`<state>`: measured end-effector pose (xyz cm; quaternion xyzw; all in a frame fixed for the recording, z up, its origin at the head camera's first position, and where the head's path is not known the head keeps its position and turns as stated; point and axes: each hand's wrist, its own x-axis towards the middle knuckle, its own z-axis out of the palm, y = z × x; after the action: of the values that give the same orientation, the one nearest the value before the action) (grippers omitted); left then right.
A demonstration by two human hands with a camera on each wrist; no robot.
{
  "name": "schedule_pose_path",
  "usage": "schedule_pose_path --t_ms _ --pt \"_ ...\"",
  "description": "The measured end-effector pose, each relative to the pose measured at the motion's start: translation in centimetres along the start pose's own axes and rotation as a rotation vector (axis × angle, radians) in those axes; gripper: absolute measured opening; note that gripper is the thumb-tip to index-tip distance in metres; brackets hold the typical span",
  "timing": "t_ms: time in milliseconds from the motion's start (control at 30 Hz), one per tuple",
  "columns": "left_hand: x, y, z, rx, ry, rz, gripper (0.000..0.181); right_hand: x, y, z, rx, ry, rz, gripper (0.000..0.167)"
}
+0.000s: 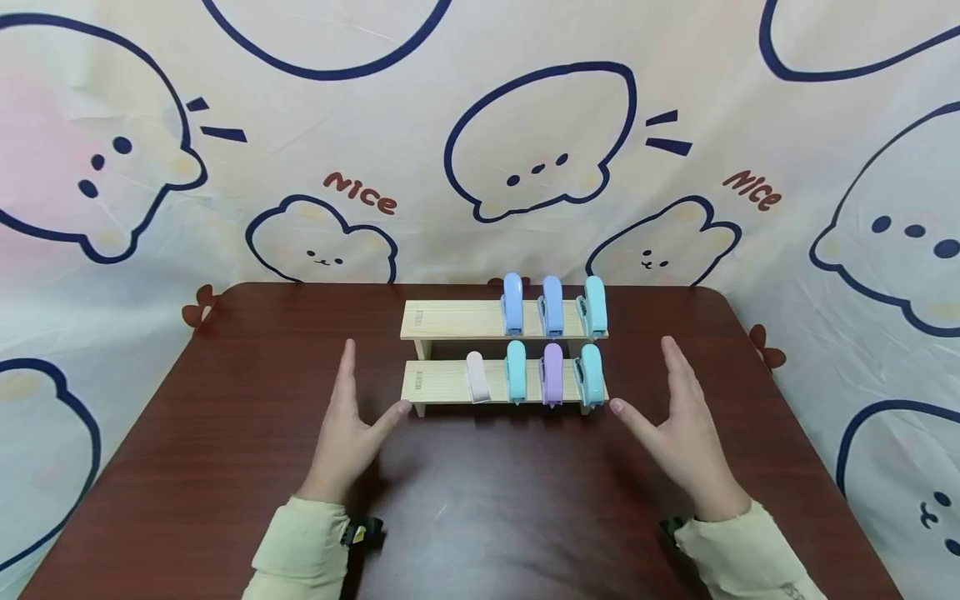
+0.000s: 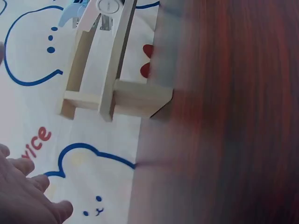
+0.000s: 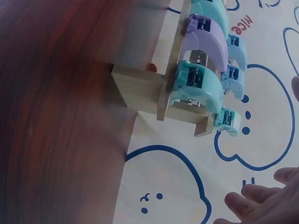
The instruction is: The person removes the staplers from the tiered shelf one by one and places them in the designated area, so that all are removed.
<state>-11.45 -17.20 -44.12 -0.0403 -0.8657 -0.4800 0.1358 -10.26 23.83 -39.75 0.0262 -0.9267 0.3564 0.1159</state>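
Observation:
A two-tier wooden rack (image 1: 442, 382) bears a row of plastic spring clips on each tier. On the upper tier are a blue clip (image 1: 512, 305), another blue clip (image 1: 552, 306) and a teal clip (image 1: 594, 306). Along the lower one stand a white clip (image 1: 477, 377), a teal clip (image 1: 516, 372), a purple clip (image 1: 552, 374) and a second teal clip (image 1: 591, 375). My left hand (image 1: 348, 437) is spread beside the rack's left end, holding nothing. Opposite it, my right hand (image 1: 686, 437) also has straight fingers and an empty palm. Both wrist views show the hands apart from the rack.
The rack stands near the back edge of a dark brown wooden table (image 1: 480, 517). A white cloth (image 1: 420, 167) with cartoon outlines hangs behind and beside the table. Dark bands (image 1: 363, 532) circle the wrists at the pale sleeves (image 1: 300, 550).

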Motion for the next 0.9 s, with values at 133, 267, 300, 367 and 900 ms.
schedule_pose_path --t_ms 133,267,300,367,900 --pt "0.1 -0.1 1.5 -0.088 -0.001 -0.013 0.108 0.2 -0.2 0.3 0.035 0.014 0.027 0.104" --pt "0.4 0.0 2.7 -0.132 0.0 -0.014 0.106 0.5 -0.2 0.9 0.088 0.036 0.017 0.102" --pt "0.4 0.0 2.9 -0.142 0.0 -0.015 0.106 0.6 -0.3 1.0 0.102 0.04 0.014 0.102" --pt "0.5 -0.1 3.2 -0.162 -0.007 -0.021 0.105 0.7 -0.3 1.2 0.124 0.046 0.015 0.101" --pt "1.3 -1.6 5.1 -0.364 -0.148 -0.178 0.105 2.6 -0.9 2.5 0.178 0.043 0.057 0.098"
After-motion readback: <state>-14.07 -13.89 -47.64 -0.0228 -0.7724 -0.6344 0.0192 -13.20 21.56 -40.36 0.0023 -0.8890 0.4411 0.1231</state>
